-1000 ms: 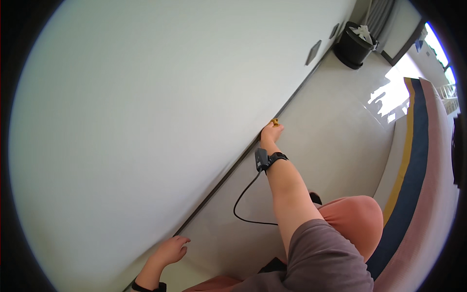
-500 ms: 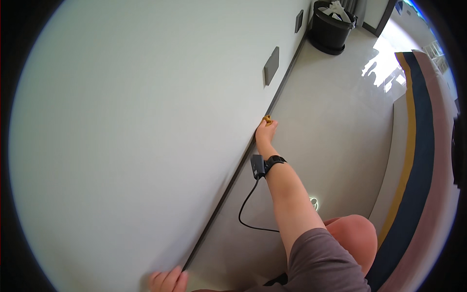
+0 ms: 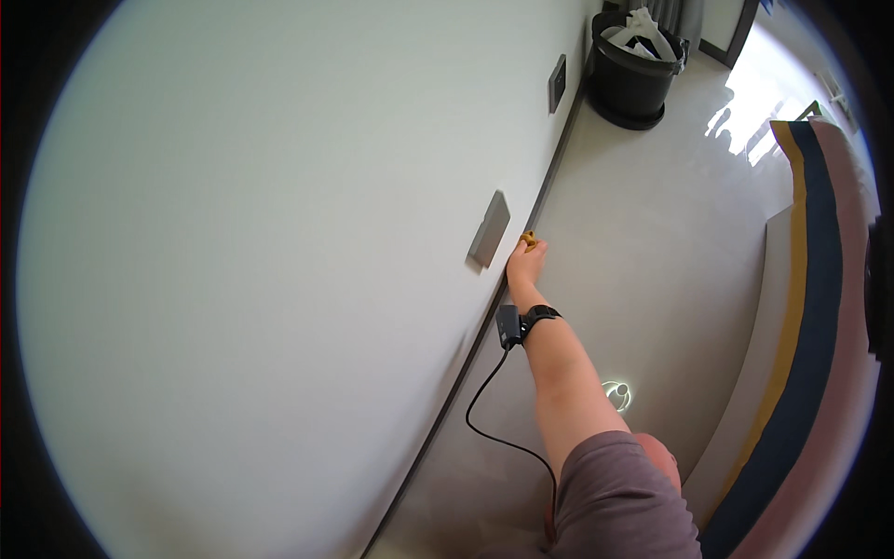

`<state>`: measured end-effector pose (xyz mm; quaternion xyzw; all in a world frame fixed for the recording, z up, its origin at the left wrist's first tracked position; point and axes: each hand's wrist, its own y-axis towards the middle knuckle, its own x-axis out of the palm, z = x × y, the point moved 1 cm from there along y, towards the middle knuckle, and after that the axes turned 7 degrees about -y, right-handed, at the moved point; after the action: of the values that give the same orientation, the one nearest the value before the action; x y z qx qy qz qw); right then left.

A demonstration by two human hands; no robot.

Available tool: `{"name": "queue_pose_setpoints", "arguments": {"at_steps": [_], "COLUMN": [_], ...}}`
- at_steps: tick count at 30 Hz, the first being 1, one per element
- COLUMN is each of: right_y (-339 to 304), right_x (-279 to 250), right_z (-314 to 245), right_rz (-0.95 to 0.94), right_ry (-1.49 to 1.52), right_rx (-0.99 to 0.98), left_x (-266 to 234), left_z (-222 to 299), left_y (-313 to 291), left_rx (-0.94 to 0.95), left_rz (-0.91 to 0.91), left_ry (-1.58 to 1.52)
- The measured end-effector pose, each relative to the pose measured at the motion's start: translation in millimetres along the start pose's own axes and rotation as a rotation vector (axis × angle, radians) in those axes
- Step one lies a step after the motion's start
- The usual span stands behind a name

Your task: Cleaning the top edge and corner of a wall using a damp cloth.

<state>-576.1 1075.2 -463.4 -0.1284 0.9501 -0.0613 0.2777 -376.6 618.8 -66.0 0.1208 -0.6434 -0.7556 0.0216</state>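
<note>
My right hand (image 3: 526, 267) reaches forward along the foot of the wall, its fingers closed around a small, crumpled, yellow-brown cloth (image 3: 529, 241). Most of the cloth is hidden by the fingers. The hand is at the dark baseboard (image 3: 438, 420), where the white wall (image 3: 279, 279) meets the floor. Around my right wrist is a black strap with a small dark box (image 3: 508, 326), from which a black cable runs back toward my sleeve. My left hand is out of view.
A grey wall plate (image 3: 491, 230) sits just left of the hand, a dark one (image 3: 557, 84) farther along. A black bin (image 3: 631, 86) with white waste stands against the wall ahead. Along the right runs a bed-like edge with striped fabric (image 3: 819, 279). The grey floor (image 3: 652, 252) lies between.
My right hand has advanced along the baseboard with the cloth and is now beside the nearer wall plate. The left hand, earlier against the wall at the bottom, has left the view.
</note>
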Motion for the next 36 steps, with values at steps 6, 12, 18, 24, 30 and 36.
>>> {"name": "queue_pose_setpoints", "arguments": {"at_steps": [6,12,18,24,30,36], "right_y": [16,13,20,0,-28,-50], "right_x": [-8,4,11,7,6,2], "right_z": [-29,-40,-55,-60,-41,-32], "right_rz": [-0.006,0.066,0.099,0.078,0.078,0.027], "right_ry": [-0.084,-0.051,-0.011,-0.058,-0.14,-0.173], "right_rx": [-0.003,-0.073,-0.102,-0.091,-0.117,-0.122], "left_x": [10,-2,32,35,27,14], "left_z": [-88,-91,-98,-119,-155,-194], "left_y": [48,69,78,85,75,74], "left_rx": [1.107,1.056,1.058,1.059,1.036,1.016], "left_rz": [0.161,-0.234,-0.227,-0.254,-0.284,-0.295], "left_ry": [-0.405,-0.001,-0.136,-0.169,-0.185,-0.198]}}
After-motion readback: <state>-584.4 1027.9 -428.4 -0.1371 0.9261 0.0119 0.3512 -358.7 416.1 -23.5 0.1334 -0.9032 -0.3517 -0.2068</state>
